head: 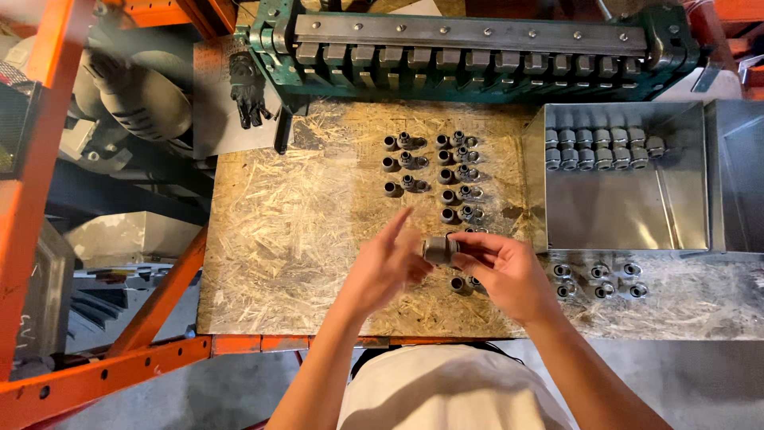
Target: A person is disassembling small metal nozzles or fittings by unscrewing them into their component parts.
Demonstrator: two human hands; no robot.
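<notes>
The fingers (469, 245) of the right hand (509, 275) curl around a short cylindrical metal fitting (439, 250), dull grey with a dark ring at one end, held in the air just above the table (270, 239) near its front edge. The left hand (386, 267) is blurred; its index finger points up and away while the remaining fingers lie against the left end of the fitting, and whether they grip it cannot be told.

Directly below the hands, two small fitting parts (464, 283) rest on the table. Beyond the hands, loose parts (430, 171) are laid out in rows: round dark caps and threaded metal bodies, arranged in two column groups. To the right, six ringed metal pieces (597, 280) sit in two rows just in front of a shiny sheet-metal tray (629, 215), whose far wall is lined with two rows of assembled fittings (601, 147). A second sheet-metal bin (736, 175) adjoins it on the right.

The table is a rough chipboard panel, pale and splintery, carried by an orange steel frame (119, 366). Along its far edge runs a green machine (477, 48) with a row of grey steel blocks. A black glove (248, 87) lies on a grey sheet at the far left corner. The floor below is grey concrete.

Both bare forearms reach forward from the lower edge, converging over the table's front half, above a light shirt.
</notes>
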